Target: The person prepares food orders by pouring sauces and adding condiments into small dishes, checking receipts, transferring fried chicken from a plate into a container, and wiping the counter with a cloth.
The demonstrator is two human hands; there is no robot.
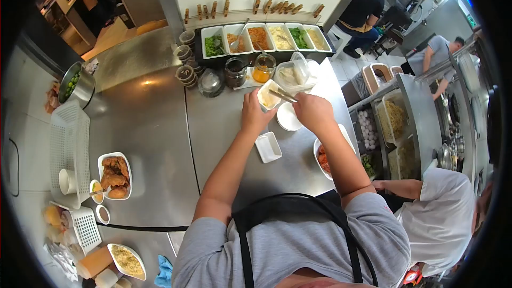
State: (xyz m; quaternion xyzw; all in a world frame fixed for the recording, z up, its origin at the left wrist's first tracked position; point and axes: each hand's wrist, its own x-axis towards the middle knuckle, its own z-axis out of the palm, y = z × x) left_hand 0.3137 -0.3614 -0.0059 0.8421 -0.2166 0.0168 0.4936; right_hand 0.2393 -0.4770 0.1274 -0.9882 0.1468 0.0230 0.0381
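Observation:
My left hand (254, 113) grips a small white dish (262, 100) and holds it tilted above the steel counter. Pale food lies inside the dish. In my right hand (313, 111) is a pair of metal tongs (284, 96), its tips at the food in the dish. Just below sits a round white bowl (288, 117), and nearer to me a small white rectangular dish (268, 148) rests on the counter. Behind my hands stands a clear plastic tub (290, 76) with pale pieces in it. Under my right forearm, a bowl of red food (323, 159) is partly hidden.
A row of topping trays (257, 38) lines the back, with an orange sauce jar (264, 68) and a dark jar (236, 72) before it. Fried chicken (116, 176) sits in a dish at left, near a white basket (70, 152). A co-worker in white (440, 218) stands close on my right.

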